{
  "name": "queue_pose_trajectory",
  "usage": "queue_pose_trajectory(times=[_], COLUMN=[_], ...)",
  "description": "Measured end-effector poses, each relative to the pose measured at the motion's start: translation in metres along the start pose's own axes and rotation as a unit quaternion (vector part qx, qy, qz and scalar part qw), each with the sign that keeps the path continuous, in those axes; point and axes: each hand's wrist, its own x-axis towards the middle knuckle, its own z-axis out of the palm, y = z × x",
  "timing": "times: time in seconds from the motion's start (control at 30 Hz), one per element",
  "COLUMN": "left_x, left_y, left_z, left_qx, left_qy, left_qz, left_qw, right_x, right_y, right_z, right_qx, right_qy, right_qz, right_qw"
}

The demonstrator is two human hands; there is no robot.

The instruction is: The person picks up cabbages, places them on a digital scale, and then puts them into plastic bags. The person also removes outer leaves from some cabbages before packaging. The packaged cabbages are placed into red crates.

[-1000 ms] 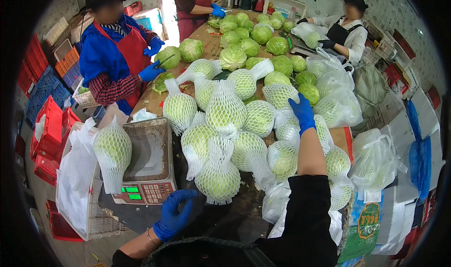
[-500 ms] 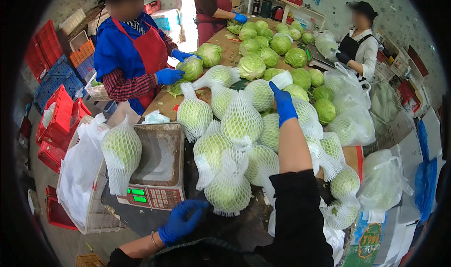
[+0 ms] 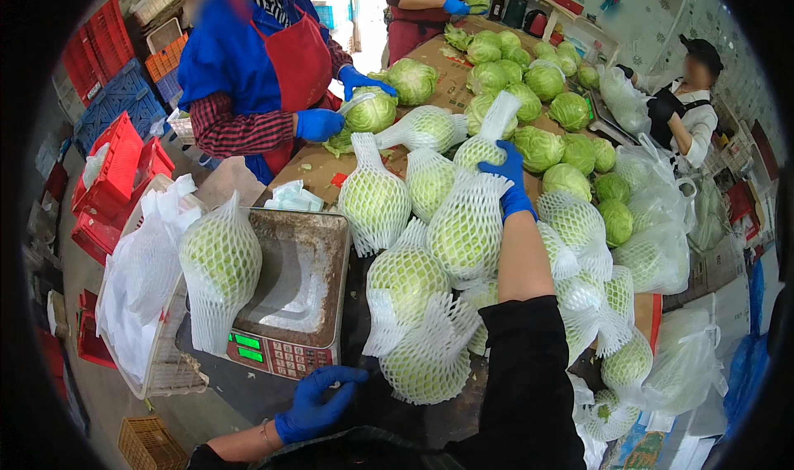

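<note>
My right hand (image 3: 504,172), in a blue glove, grips a net-sleeved cabbage (image 3: 475,149) among others piled at the table's middle. My left hand (image 3: 318,404), also gloved, is in front of the scale's keypad, fingers loosely bent and apart, holding nothing. The weighing scale (image 3: 298,271) has a worn steel tray and lit green displays. A netted cabbage (image 3: 219,255) rests over its left edge. Larger netted cabbages (image 3: 380,189) lie beside my right hand and toward the near edge, some overlapping.
A co-worker (image 3: 248,90) in blue and red handles bare cabbages (image 3: 372,110) across the table; another (image 3: 413,7) stands behind, a third (image 3: 686,106) by a second scale at right. A lined crate (image 3: 149,288), red crates (image 3: 99,181) and bagged cabbages (image 3: 653,255) flank the table.
My right hand reached further forward and now grips a netted cabbage whose sleeve stands more upright. My left hand stays low by the scale. The view has shifted.
</note>
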Motion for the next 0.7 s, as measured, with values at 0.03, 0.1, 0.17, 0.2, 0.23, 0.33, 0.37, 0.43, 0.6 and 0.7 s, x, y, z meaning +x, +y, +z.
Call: queue_pose_trajectory(times=[0.03, 0.1, 0.17, 0.2, 0.23, 0.33, 0.37, 0.43, 0.6, 0.7], left_x=[0.001, 0.001, -0.002, -0.005, -0.008, -0.019, -0.023, -0.033, -0.066, -0.089], left_y=[0.000, 0.000, -0.002, -0.003, -0.005, -0.009, -0.011, -0.012, -0.020, -0.031], left_z=[0.001, 0.002, 0.003, 0.003, 0.003, 0.000, -0.002, -0.006, -0.014, -0.018], left_qx=[-0.016, -0.032, -0.075, -0.086, -0.102, -0.038, -0.017, -0.040, -0.042, -0.072], left_qy=[-0.005, 0.002, -0.011, -0.006, -0.012, -0.001, -0.006, -0.005, -0.009, 0.016], left_qz=[-0.008, -0.002, -0.076, -0.103, -0.122, -0.002, 0.009, 0.002, -0.033, -0.021], left_qw=[1.000, 0.999, 0.994, 0.991, 0.987, 0.999, 1.000, 0.999, 0.999, 0.997], right_x=[0.002, 0.005, 0.006, 0.005, 0.004, -0.005, -0.009, -0.022, -0.088, -0.152], right_y=[0.006, 0.021, 0.037, 0.044, 0.048, 0.044, 0.035, 0.006, -0.108, -0.186], right_z=[0.002, 0.004, 0.004, 0.002, 0.000, -0.010, -0.016, -0.031, -0.069, -0.084], right_qx=[0.053, 0.061, 0.063, 0.074, 0.187, 0.212, 0.166, 0.080, 0.181, 0.184], right_qy=[0.038, 0.063, 0.073, 0.100, 0.087, 0.152, 0.173, 0.171, 0.118, 0.071], right_qz=[0.058, 0.048, 0.064, 0.046, 0.109, 0.178, 0.186, 0.146, 0.066, 0.021], right_qw=[0.996, 0.995, 0.993, 0.991, 0.972, 0.949, 0.953, 0.971, 0.974, 0.980])
